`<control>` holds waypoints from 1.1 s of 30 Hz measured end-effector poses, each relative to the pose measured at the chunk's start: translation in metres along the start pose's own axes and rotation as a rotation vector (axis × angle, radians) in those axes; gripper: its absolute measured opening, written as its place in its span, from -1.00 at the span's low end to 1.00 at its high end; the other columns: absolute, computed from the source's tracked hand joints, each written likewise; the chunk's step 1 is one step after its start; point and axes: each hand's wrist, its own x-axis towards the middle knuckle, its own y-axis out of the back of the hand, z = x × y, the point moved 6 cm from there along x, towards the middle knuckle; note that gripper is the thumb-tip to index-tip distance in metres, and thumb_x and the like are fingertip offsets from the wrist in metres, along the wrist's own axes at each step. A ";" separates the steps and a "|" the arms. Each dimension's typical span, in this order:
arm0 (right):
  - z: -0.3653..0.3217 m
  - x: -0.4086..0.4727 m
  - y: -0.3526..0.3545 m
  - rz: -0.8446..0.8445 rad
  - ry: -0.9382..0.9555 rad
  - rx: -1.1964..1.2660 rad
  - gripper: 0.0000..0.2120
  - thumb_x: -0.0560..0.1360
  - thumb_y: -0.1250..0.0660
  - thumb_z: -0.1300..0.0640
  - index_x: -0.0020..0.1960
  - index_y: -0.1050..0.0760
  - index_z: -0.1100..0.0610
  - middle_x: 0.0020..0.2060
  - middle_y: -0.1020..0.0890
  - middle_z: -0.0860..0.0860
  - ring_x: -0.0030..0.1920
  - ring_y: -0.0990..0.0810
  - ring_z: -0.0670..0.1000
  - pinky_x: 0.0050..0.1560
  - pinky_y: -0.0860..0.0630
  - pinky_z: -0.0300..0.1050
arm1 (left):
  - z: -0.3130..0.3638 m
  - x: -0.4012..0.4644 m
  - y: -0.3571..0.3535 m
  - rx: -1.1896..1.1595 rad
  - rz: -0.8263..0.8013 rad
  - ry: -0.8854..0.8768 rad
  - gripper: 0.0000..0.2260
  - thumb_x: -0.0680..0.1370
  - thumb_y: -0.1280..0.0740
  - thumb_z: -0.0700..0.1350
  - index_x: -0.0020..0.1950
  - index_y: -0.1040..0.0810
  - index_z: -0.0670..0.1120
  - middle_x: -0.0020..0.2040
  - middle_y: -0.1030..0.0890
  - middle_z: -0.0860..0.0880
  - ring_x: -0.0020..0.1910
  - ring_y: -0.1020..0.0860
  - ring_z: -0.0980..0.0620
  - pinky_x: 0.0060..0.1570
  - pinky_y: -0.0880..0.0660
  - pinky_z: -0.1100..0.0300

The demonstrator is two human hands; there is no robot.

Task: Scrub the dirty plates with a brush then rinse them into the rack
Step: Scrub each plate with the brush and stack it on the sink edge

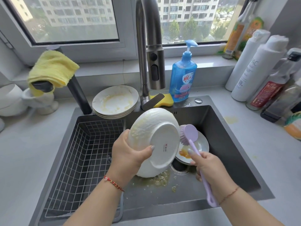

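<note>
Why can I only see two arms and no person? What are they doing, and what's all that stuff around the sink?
The camera sits on the person's head and looks down, so you see only their own arms. This one picture is what they see.

The left hand holds a white plate tilted over the sink, its underside facing us. The right hand has its grip round the handle of a purple brush, whose bristles touch the plate's edge.

Below, another dirty plate lies in the sink near the drain. Behind the sink, by the tap, waits a stack of dirty plates. The wire rack on the left has no plates in it yet. Blue dish soap and a yellow sponge stand at the back, and a yellow cloth hangs to the left.
</note>
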 end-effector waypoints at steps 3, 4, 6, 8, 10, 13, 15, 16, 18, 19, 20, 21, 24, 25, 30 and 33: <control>0.004 0.002 -0.013 -0.029 -0.020 0.095 -0.40 0.22 -0.51 -0.14 -0.01 -0.42 0.30 -0.37 -0.44 0.14 -0.58 -0.26 -0.09 -0.56 -0.32 -0.20 | 0.000 0.000 0.000 -0.153 0.015 0.023 -0.51 0.08 -0.63 0.01 -0.04 -0.58 0.03 -0.09 -0.69 -0.01 -0.08 -0.68 0.00 -0.11 -0.64 0.07; 0.003 0.001 -0.018 -0.056 -0.024 0.122 -0.39 0.18 -0.52 -0.14 -0.03 -0.38 0.26 -0.41 -0.39 0.11 -0.57 -0.24 -0.08 -0.56 -0.31 -0.21 | 0.001 -0.001 -0.001 -0.212 0.014 0.027 -0.49 0.07 -0.62 0.01 -0.02 -0.59 0.02 -0.07 -0.70 -0.03 -0.05 -0.69 -0.05 -0.10 -0.64 0.04; -0.001 0.001 -0.027 -0.101 -0.012 0.159 -0.40 0.17 -0.53 -0.11 -0.02 -0.35 0.22 -0.47 -0.31 0.03 -0.56 -0.21 -0.08 -0.57 -0.29 -0.21 | 0.002 -0.001 -0.004 -0.323 0.001 0.037 -0.45 0.09 -0.63 -0.04 0.04 -0.59 -0.05 -0.03 -0.71 -0.09 -0.01 -0.69 -0.12 -0.06 -0.63 0.03; -0.005 0.002 -0.030 -0.115 0.006 0.186 -0.38 0.17 -0.53 -0.09 0.02 -0.37 0.24 -0.47 -0.31 0.03 -0.57 -0.21 -0.07 -0.58 -0.28 -0.21 | 0.002 -0.001 -0.004 -0.381 -0.013 0.038 -0.43 0.10 -0.63 -0.08 0.07 -0.58 -0.09 -0.01 -0.70 -0.11 0.00 -0.69 -0.13 -0.05 -0.63 0.02; -0.007 0.004 -0.027 -0.098 0.035 0.190 -0.35 0.19 -0.54 -0.05 0.09 -0.37 0.29 -0.45 -0.36 0.06 -0.57 -0.23 -0.07 -0.57 -0.29 -0.20 | 0.001 0.000 -0.004 -0.411 -0.025 0.046 -0.43 0.10 -0.62 -0.09 0.07 -0.58 -0.08 -0.01 -0.70 -0.10 0.00 -0.68 -0.13 -0.05 -0.63 0.03; -0.013 0.006 -0.020 -0.068 0.087 0.135 -0.31 0.17 -0.58 -0.02 0.15 -0.37 0.24 -0.32 -0.50 0.09 -0.56 -0.31 -0.09 -0.53 -0.33 -0.16 | -0.003 0.002 -0.002 -0.389 -0.054 0.075 -0.41 0.10 -0.63 -0.07 0.09 -0.57 -0.08 0.00 -0.70 -0.09 0.02 -0.68 -0.12 -0.06 -0.61 0.04; -0.020 0.007 -0.015 -0.059 0.114 0.075 -0.33 0.18 -0.59 -0.01 0.15 -0.36 0.19 -0.27 -0.54 0.05 -0.55 -0.38 -0.12 -0.48 -0.36 -0.16 | -0.006 0.003 -0.001 -0.346 -0.083 0.099 -0.38 0.09 -0.64 -0.04 0.09 -0.56 -0.09 -0.01 -0.70 -0.07 0.01 -0.68 -0.10 -0.07 -0.62 0.04; -0.024 0.009 -0.012 -0.056 0.130 0.032 -0.32 0.16 -0.59 -0.02 0.14 -0.37 0.16 -0.25 -0.55 0.03 -0.53 -0.42 -0.15 -0.45 -0.38 -0.18 | -0.008 0.004 0.000 -0.316 -0.098 0.117 -0.37 0.08 -0.64 -0.01 0.09 -0.55 -0.09 -0.02 -0.70 -0.07 0.00 -0.68 -0.10 -0.08 -0.63 0.02; -0.035 0.011 -0.007 -0.076 0.164 -0.069 -0.32 0.10 -0.60 -0.02 0.11 -0.38 0.12 -0.18 -0.58 0.05 -0.46 -0.49 -0.16 -0.43 -0.40 -0.25 | -0.011 0.006 0.002 -0.238 -0.129 0.151 -0.34 0.04 -0.65 0.03 0.07 -0.54 -0.09 -0.03 -0.69 -0.06 -0.02 -0.68 -0.11 -0.09 -0.64 -0.02; -0.042 0.012 -0.005 -0.094 0.190 -0.130 -0.37 0.12 -0.62 0.01 0.07 -0.40 0.10 -0.14 -0.59 0.08 -0.41 -0.50 -0.14 -0.44 -0.40 -0.29 | -0.011 0.007 0.003 -0.187 -0.150 0.161 -0.33 0.03 -0.65 0.05 0.06 -0.54 -0.08 -0.05 -0.69 -0.05 -0.03 -0.68 -0.09 -0.11 -0.65 0.00; -0.049 0.014 -0.004 -0.114 0.224 -0.202 -0.45 0.16 -0.63 0.07 0.02 -0.41 0.09 -0.13 -0.60 0.09 -0.39 -0.51 -0.13 -0.45 -0.40 -0.33 | -0.011 0.008 0.004 -0.128 -0.178 0.165 -0.34 0.02 -0.64 0.07 0.04 -0.55 -0.07 -0.08 -0.69 -0.02 -0.06 -0.69 -0.06 -0.13 -0.65 0.03; -0.057 0.014 -0.003 -0.129 0.257 -0.291 -0.51 0.20 -0.63 0.12 -0.02 -0.42 0.07 -0.14 -0.60 0.05 -0.36 -0.52 -0.14 -0.44 -0.40 -0.36 | -0.009 0.009 0.004 -0.071 -0.211 0.162 -0.35 0.01 -0.64 0.08 0.03 -0.55 -0.05 -0.10 -0.69 0.01 -0.08 -0.69 -0.04 -0.14 -0.65 0.03; -0.072 0.018 -0.005 -0.167 0.316 -0.576 -0.46 0.22 -0.62 0.08 0.07 -0.40 0.03 -0.07 -0.55 -0.06 -0.18 -0.54 -0.15 -0.36 -0.41 -0.39 | -0.003 0.012 0.002 0.070 -0.291 0.141 -0.39 0.03 -0.63 0.09 0.01 -0.57 -0.04 -0.09 -0.69 0.01 -0.09 -0.68 -0.02 -0.09 -0.66 -0.07; -0.075 0.019 -0.006 -0.171 0.330 -0.639 -0.42 0.22 -0.63 0.06 0.11 -0.38 0.03 -0.06 -0.54 -0.08 -0.14 -0.54 -0.14 -0.35 -0.41 -0.39 | -0.001 0.013 0.002 0.110 -0.311 0.133 -0.39 0.04 -0.63 0.09 0.02 -0.58 -0.03 -0.08 -0.69 0.00 -0.08 -0.68 -0.02 -0.07 -0.65 -0.09; -0.085 0.016 -0.014 -0.170 0.429 -0.822 -0.36 0.19 -0.63 0.01 0.12 -0.33 -0.01 -0.10 -0.53 -0.07 -0.15 -0.53 -0.06 -0.21 -0.50 -0.19 | 0.014 0.014 -0.007 0.324 -0.393 0.032 -0.59 0.18 -0.64 -0.06 -0.06 -0.58 0.04 -0.16 -0.67 0.07 -0.16 -0.65 0.12 -0.12 -0.63 0.11; -0.084 0.015 -0.012 -0.094 0.472 -0.803 -0.40 0.22 -0.61 0.00 0.13 -0.36 -0.02 -0.10 -0.55 -0.10 -0.15 -0.55 -0.07 -0.18 -0.52 -0.17 | 0.021 0.012 -0.009 0.362 -0.332 -0.045 -0.69 0.23 -0.62 -0.14 -0.17 -0.56 0.00 -0.25 -0.62 0.08 -0.26 -0.60 0.17 -0.22 -0.56 0.22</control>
